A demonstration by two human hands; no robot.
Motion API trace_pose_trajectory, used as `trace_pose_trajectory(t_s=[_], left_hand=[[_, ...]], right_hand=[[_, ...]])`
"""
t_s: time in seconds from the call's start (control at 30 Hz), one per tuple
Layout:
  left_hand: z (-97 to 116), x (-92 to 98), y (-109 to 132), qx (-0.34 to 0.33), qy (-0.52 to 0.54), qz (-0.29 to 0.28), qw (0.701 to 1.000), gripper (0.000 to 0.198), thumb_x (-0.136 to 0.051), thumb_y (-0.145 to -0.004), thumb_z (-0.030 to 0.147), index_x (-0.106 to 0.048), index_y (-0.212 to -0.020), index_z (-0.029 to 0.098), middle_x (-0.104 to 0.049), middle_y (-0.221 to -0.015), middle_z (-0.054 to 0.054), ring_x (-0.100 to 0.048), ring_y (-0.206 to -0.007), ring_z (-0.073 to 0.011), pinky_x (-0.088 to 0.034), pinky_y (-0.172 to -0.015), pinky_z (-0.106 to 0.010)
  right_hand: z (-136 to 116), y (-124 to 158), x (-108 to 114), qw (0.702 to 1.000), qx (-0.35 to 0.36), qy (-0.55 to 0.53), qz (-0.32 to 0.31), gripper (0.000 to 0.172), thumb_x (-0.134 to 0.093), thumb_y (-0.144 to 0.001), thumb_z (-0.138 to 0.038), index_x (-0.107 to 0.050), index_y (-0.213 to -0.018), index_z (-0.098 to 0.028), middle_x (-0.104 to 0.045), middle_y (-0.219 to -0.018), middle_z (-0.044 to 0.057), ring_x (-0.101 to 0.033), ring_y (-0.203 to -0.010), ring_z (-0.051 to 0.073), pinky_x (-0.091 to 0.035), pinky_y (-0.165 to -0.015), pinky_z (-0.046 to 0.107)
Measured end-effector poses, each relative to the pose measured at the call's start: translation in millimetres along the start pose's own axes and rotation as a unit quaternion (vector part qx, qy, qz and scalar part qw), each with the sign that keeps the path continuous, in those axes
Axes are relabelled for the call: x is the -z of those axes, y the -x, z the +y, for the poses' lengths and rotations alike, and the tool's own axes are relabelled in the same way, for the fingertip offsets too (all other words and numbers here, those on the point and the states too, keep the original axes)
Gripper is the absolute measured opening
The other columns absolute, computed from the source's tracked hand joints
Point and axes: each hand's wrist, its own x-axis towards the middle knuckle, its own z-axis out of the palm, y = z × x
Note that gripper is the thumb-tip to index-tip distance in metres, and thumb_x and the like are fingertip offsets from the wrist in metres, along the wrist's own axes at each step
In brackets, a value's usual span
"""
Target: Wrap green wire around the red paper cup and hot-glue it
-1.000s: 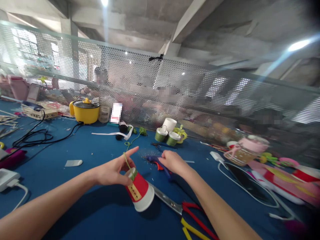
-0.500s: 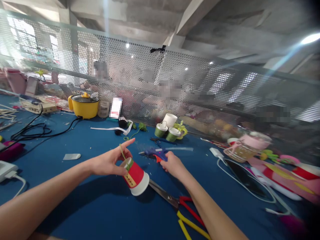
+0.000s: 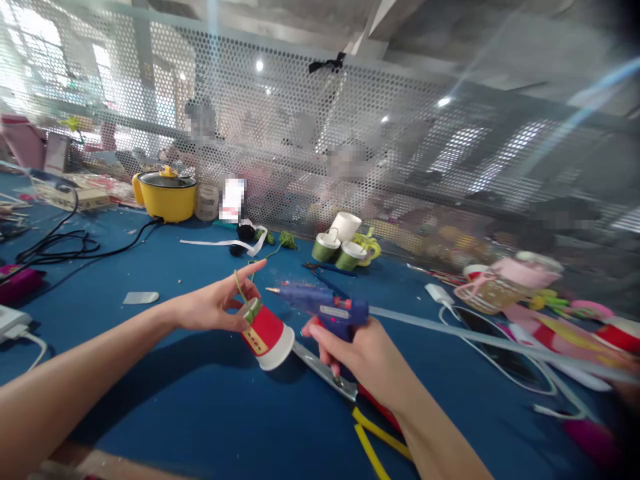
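Note:
My left hand (image 3: 220, 300) pinches the narrow end of a red and white paper cup (image 3: 271, 335), which is tilted with its wide rim toward the lower right. Green yarn (image 3: 253, 309) wraps the cup's narrow end, and a strand runs up over my fingers; my index finger points outward. In my right hand (image 3: 357, 353) is a blue hot glue gun (image 3: 320, 305), its nozzle aimed left above the cup and a long clear glue stick (image 3: 430, 320) trailing from its back. Scissors (image 3: 325, 373) with red and yellow handles lie below, partly covered by my right hand.
At the back stand a yellow electric pot (image 3: 167, 197), a glass jar (image 3: 206, 202) and small green-wrapped cups (image 3: 326, 247). Pliers (image 3: 330, 269) lie before the cups. To the right are a phone (image 3: 495, 343) with white cable and a pink-topped jar (image 3: 505, 283). A perforated screen (image 3: 280, 133) borders the table.
My right hand has lifted the glue gun from the table and brought it up and nearer, its nozzle close to the cup. My left hand keeps its hold on the cup.

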Motion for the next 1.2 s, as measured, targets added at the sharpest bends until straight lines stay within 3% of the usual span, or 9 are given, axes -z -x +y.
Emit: trace_pose_trajectory(t_s=[0.27, 0.4, 0.6, 0.73, 0.93, 1.03, 1.2], left_hand=[[0.8, 2.7, -1.4, -0.014, -0.010, 0.013, 1.000, 0.096, -0.064, -0.070, 0.013, -0.007, -0.144, 0.032, -0.048, -0.104, -0.004, -0.050, -0.094, -0.0176, -0.042, -0.085, -0.039], [0.8, 3.6, -1.0, -0.012, -0.016, 0.017, 1.000, 0.095, -0.064, -0.070, 0.013, -0.008, -0.145, 0.030, -0.048, -0.103, -0.004, -0.050, -0.095, -0.0181, -0.041, -0.087, -0.040], [-2.9, 4.9, -1.6, -0.026, -0.023, 0.013, 0.999, 0.096, -0.065, -0.070, 0.012, -0.007, -0.144, 0.032, -0.049, -0.103, -0.003, -0.050, -0.096, -0.0181, -0.040, -0.089, -0.042], [-5.0, 5.7, -1.3, -0.029, -0.021, 0.013, 0.999, 0.095, -0.065, -0.071, 0.014, -0.007, -0.144, 0.034, -0.049, -0.104, -0.003, -0.051, -0.094, -0.0177, -0.043, -0.084, -0.039], [-5.9, 6.5, -1.2, -0.034, -0.021, 0.010, 0.999, 0.096, -0.066, -0.071, 0.014, -0.007, -0.144, 0.034, -0.049, -0.105, -0.004, -0.051, -0.094, -0.0181, -0.044, -0.082, -0.038], [-5.9, 7.0, -1.3, -0.033, -0.020, 0.011, 0.999, 0.096, -0.066, -0.071, 0.014, -0.007, -0.144, 0.035, -0.048, -0.106, -0.004, -0.051, -0.094, -0.0184, -0.044, -0.081, -0.038], [-4.0, 6.9, -0.6, -0.037, -0.013, 0.002, 0.999, 0.096, -0.066, -0.070, 0.011, -0.009, -0.144, 0.036, -0.048, -0.106, -0.003, -0.050, -0.094, -0.0170, -0.043, -0.082, -0.037]], right_hand=[[-4.2, 16.2, -9.8, 0.991, -0.004, 0.133, 0.020, 0.026, -0.053, -0.077, -0.043, -0.055, -0.062, -0.022, -0.055, -0.043, -0.002, -0.052, -0.036, 0.014, -0.042, -0.041, 0.027], [-1.8, 17.9, -10.5, 0.982, 0.059, 0.175, 0.043, 0.023, -0.055, -0.077, -0.039, -0.057, -0.060, -0.024, -0.058, -0.046, 0.000, -0.059, -0.046, 0.018, -0.043, -0.044, 0.028], [-3.2, 18.9, -12.2, 0.958, 0.144, 0.238, 0.068, 0.018, -0.055, -0.079, -0.035, -0.065, -0.071, -0.023, -0.063, -0.054, 0.000, -0.064, -0.061, 0.020, -0.046, -0.051, 0.027], [-6.4, 21.5, -14.3, 0.952, 0.151, 0.258, 0.061, 0.018, -0.052, -0.082, -0.033, -0.066, -0.077, -0.023, -0.064, -0.056, 0.000, -0.064, -0.062, 0.019, -0.047, -0.053, 0.026], [-8.7, 19.9, -14.8, 0.932, 0.194, 0.294, 0.080, 0.017, -0.050, -0.081, -0.026, -0.066, -0.083, -0.021, -0.069, -0.075, 0.004, -0.065, -0.070, 0.020, -0.050, -0.063, 0.028], [-7.2, 19.5, -15.8, 0.928, 0.209, 0.300, 0.076, 0.019, -0.049, -0.082, -0.028, -0.066, -0.079, -0.021, -0.068, -0.071, 0.004, -0.065, -0.068, 0.020, -0.050, -0.062, 0.027], [-7.0, 19.8, -15.2, 0.940, 0.172, 0.282, 0.087, 0.018, -0.051, -0.082, -0.029, -0.065, -0.074, -0.022, -0.068, -0.065, 0.002, -0.066, -0.066, 0.020, -0.049, -0.058, 0.026]])
